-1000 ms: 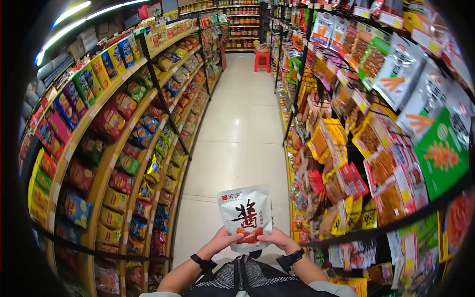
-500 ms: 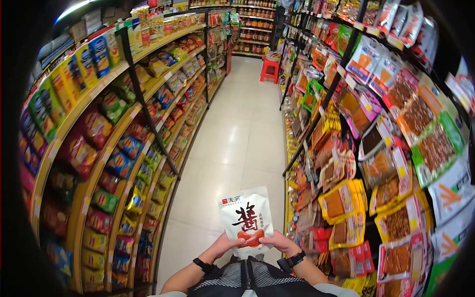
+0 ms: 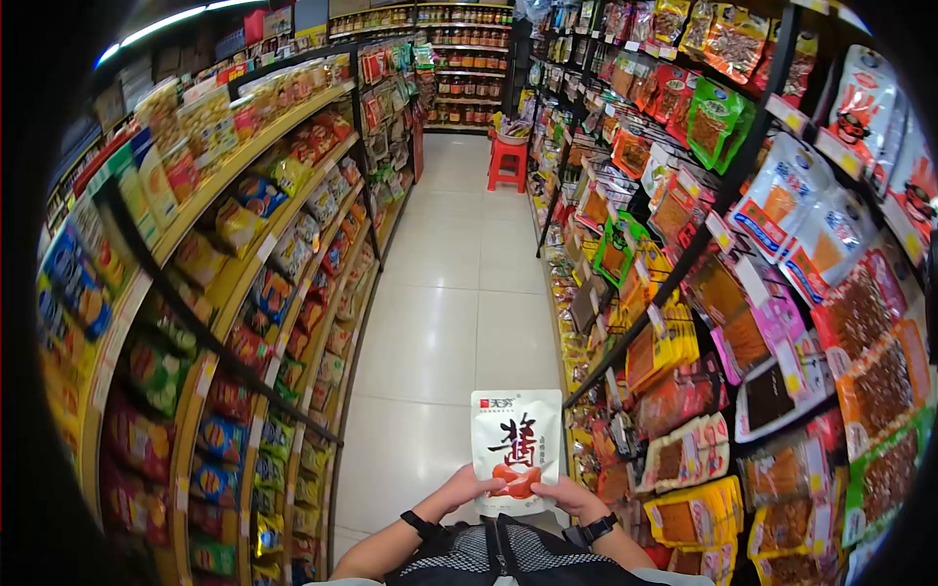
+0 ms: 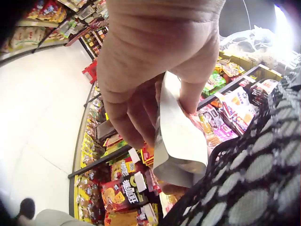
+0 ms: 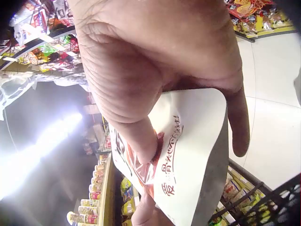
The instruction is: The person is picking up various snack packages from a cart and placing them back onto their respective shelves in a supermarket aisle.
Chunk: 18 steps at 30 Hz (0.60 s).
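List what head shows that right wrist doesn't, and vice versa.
Head only: a red stool far down the aisle, and dark wristbands on both arms.

Right wrist only: a finger of the right hand extending behind the pouch.

Both: the pouch's printed front, the right hand holding it, part of the left hand, stocked shelves and pale floor.

The pouch (image 3: 516, 444) looks smooth, the floor tiles (image 3: 420, 332) glossy.
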### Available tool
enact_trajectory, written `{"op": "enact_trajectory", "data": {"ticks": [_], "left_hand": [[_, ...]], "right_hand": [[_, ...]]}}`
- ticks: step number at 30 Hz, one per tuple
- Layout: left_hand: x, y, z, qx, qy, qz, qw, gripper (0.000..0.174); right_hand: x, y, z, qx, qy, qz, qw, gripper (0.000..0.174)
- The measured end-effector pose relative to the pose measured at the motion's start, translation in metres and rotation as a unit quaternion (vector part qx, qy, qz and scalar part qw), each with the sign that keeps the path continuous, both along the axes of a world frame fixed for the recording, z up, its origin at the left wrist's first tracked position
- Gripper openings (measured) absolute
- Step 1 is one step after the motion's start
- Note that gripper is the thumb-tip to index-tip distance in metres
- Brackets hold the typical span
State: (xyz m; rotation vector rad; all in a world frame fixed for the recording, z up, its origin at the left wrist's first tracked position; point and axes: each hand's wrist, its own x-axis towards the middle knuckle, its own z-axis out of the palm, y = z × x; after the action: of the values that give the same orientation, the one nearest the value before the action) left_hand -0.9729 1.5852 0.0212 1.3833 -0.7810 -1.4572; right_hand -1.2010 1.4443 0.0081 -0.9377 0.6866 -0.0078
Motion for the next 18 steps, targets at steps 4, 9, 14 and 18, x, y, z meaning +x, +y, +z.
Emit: {"op": "enact_trajectory", "data": {"ticks": [4,9,14,18], "left_hand": [[0.069,-0.081,-0.017,0.004,-0.027,-0.037,0.999,0.052],[0.16,-0.199,-0.011,0.014,-0.037,0.0,0.999,0.05],[0.239,-0.317,0.017,0.003,-0.071,0.05,0.996,0.051],[0.297,-0.388,0.025,0.02,-0.047,0.077,0.996,0.052]], "right_hand": [[0.066,-0.074,-0.019,-0.02,-0.065,-0.011,0.998,0.051],[0.166,-0.211,-0.032,0.005,-0.091,0.042,0.995,0.056],[0.267,-0.349,-0.007,-0.022,-0.14,0.069,0.988,0.054],[0.327,-0.426,0.008,-0.015,-0.143,0.09,0.985,0.054]]}}
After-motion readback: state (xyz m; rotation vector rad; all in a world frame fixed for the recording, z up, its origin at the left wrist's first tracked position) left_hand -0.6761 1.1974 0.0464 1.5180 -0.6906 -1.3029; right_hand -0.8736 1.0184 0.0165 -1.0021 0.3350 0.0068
